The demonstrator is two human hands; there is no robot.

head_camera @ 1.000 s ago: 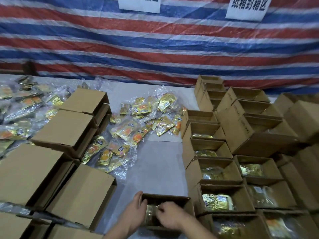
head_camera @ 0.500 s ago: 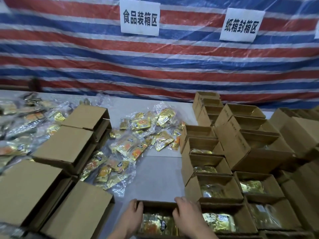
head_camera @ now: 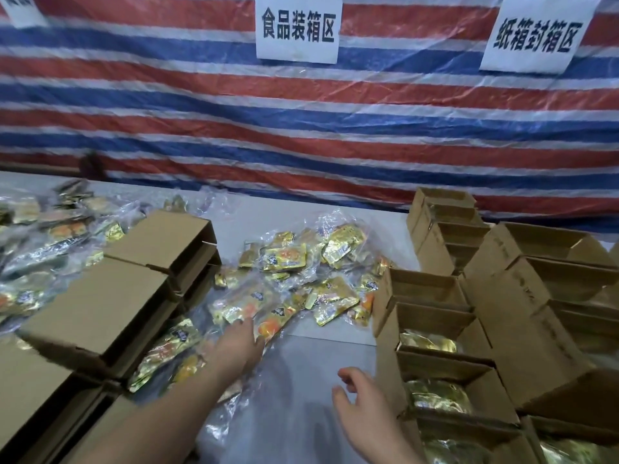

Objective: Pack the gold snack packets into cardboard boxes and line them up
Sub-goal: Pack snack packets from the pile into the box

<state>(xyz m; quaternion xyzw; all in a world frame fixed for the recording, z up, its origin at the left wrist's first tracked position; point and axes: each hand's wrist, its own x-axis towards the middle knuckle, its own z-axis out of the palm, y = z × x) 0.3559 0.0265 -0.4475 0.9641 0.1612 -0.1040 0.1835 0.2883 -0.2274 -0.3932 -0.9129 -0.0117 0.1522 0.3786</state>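
Reaching across the tabletop (head_camera: 311, 390), my left hand (head_camera: 239, 346) lies flat, fingers straight, touching the near edge of the packets (head_camera: 294, 283) heaped at centre in clear wrap; it grips nothing. My right hand (head_camera: 360, 401) hovers near the open boxes (head_camera: 432, 333), fingers loosely curled and empty. Those boxes stand in rows at right, the nearer ones showing gold packets inside, while closed boxes (head_camera: 110, 293) lie stacked at left, with more packets beyond them.
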